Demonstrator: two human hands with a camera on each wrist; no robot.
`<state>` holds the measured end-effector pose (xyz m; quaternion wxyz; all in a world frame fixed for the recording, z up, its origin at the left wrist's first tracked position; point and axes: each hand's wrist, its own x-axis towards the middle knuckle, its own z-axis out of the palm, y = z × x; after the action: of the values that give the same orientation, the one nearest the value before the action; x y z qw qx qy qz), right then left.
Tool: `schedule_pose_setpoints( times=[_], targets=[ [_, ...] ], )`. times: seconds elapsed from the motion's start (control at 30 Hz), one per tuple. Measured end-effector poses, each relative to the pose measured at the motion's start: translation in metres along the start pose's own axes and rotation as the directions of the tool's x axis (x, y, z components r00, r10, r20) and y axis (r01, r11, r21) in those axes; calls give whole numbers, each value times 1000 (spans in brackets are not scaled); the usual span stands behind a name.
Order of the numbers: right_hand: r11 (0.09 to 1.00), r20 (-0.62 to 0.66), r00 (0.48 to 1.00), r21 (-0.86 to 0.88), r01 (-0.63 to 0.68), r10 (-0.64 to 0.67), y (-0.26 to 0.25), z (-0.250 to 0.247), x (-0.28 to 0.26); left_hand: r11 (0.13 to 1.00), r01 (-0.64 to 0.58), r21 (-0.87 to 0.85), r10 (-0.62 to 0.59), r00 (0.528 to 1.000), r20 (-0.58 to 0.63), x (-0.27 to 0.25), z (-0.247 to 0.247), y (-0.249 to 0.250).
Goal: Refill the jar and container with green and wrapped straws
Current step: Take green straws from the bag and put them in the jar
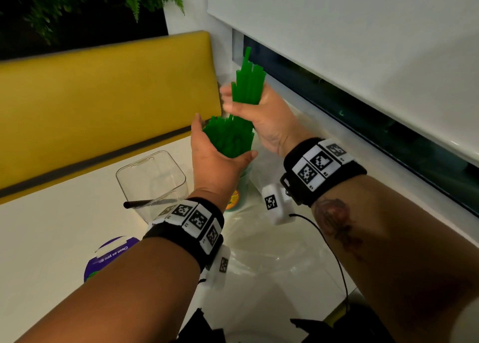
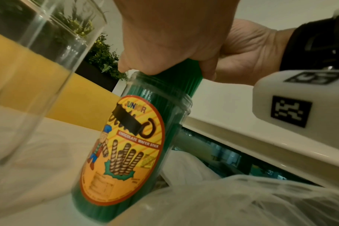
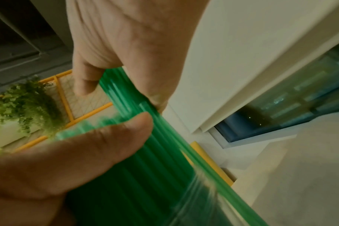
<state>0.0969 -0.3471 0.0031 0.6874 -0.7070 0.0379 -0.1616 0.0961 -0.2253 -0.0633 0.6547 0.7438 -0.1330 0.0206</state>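
A clear jar (image 1: 243, 187) with a yellow wafer-stick label (image 2: 130, 145) stands on the white table (image 1: 51, 226), packed with green straws (image 1: 228, 138) that stick out of its mouth. My left hand (image 1: 223, 143) curls round those straws just above the jar's rim, also shown in the left wrist view (image 2: 164, 68). My right hand (image 1: 241, 101) grips a second bundle of green straws (image 1: 248, 83) upright, just above and behind the jar. The right wrist view shows thumb and fingers of the right hand (image 3: 126, 105) wrapped round this bundle (image 3: 155, 160). A clear square container (image 1: 153, 179) stands to the left.
A thin dark stick (image 1: 147, 202) lies at the container's base. A purple lid (image 1: 111, 254) lies near my left forearm. A crumpled clear plastic bag (image 1: 272, 239) covers the table on the right. A yellow bench back (image 1: 103, 91) and a window sill (image 1: 388, 135) border the table.
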Motion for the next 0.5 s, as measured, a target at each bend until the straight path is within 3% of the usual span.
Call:
schedule_pose_setpoints(
  times=[0.13, 0.3, 0.4, 0.47, 0.5],
  targets=[
    [971, -120, 992, -237, 13, -43, 4, 3, 0, 999, 43, -14, -43, 999, 8, -3, -2, -2],
    [906, -52, 999, -423, -27, 5, 8, -7, -3, 996, 85, -19, -84, 996, 42, -2, -4, -5],
    [939, 67, 990, -332, -96, 125, 9, -5, -8, 995, 100, -22, -99, 994, 43, -3, -3, -8],
    [981, 118, 987, -171, -92, 113, 11, -3, -12, 994, 106, -33, -104, 994, 38, -2, -3, -9],
    [995, 84, 994, -79, -67, 74, 9, -1, -14, 994, 105, -35, -104, 994, 36, -2, -3, -9]
  ],
)
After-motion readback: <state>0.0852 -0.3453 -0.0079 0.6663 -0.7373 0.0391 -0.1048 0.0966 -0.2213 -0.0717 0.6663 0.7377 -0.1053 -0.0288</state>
